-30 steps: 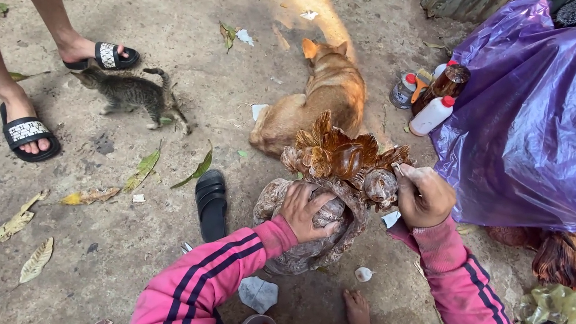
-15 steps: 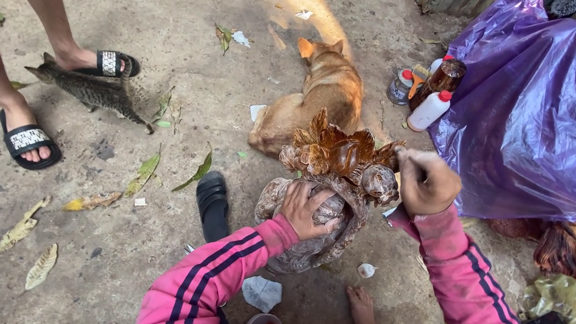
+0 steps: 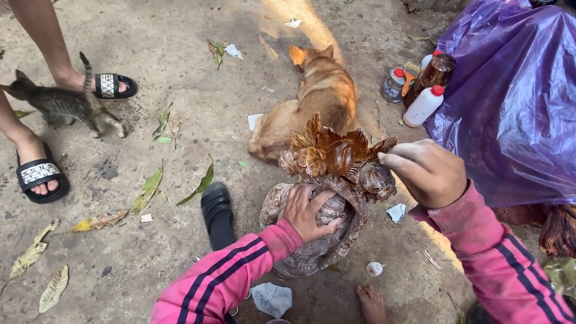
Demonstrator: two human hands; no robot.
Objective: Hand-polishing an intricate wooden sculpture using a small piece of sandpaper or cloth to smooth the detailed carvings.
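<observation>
Mid-frame, left hand [image 3: 311, 212] lies flat on the wood carving [image 3: 328, 189]; right hand [image 3: 424, 173] pinches its glossy top edge

Soft, even daylight is filling the scene, with warm sun patches falling on the dirt ground [image 3: 171, 38] near the top. The purple plastic sheet [image 3: 544, 105] is showing mild glare. Wide-angle distortion is bending the edges; focus is staying sharp.

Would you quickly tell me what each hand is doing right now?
Left hand: open, palm flat on the wood carving.
Right hand: fingers closed at the carving's glossy top; what they grip cannot be told.
</observation>
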